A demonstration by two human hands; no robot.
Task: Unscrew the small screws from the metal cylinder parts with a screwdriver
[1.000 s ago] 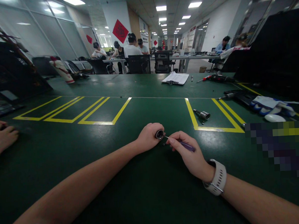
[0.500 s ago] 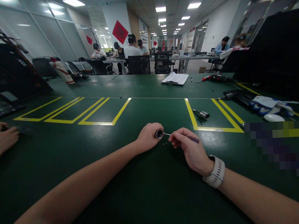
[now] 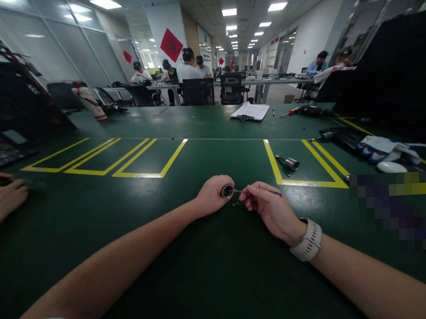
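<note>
My left hand (image 3: 210, 195) rests on the green table (image 3: 204, 264) and is closed round a small metal cylinder (image 3: 226, 191) whose open end faces right. My right hand (image 3: 269, 209) pinches a thin screwdriver with a purple handle (image 3: 272, 193); its tip lies at the cylinder's open end. Two tiny dark rings (image 3: 234, 205) lie on the table just below the cylinder, between my hands.
A second metal cylinder (image 3: 288, 163) lies inside a yellow-taped box (image 3: 275, 168) to the right. Blue-and-white gloves (image 3: 384, 148) and tools lie at far right, a clipboard with paper (image 3: 250, 111) further back. Another person's hand (image 3: 2, 196) rests at the left edge. People sit at distant desks.
My right hand has lifted the screwdriver from a downward slant to nearly level, with its tip brought up to the cylinder's mouth. My left hand has stayed still.
</note>
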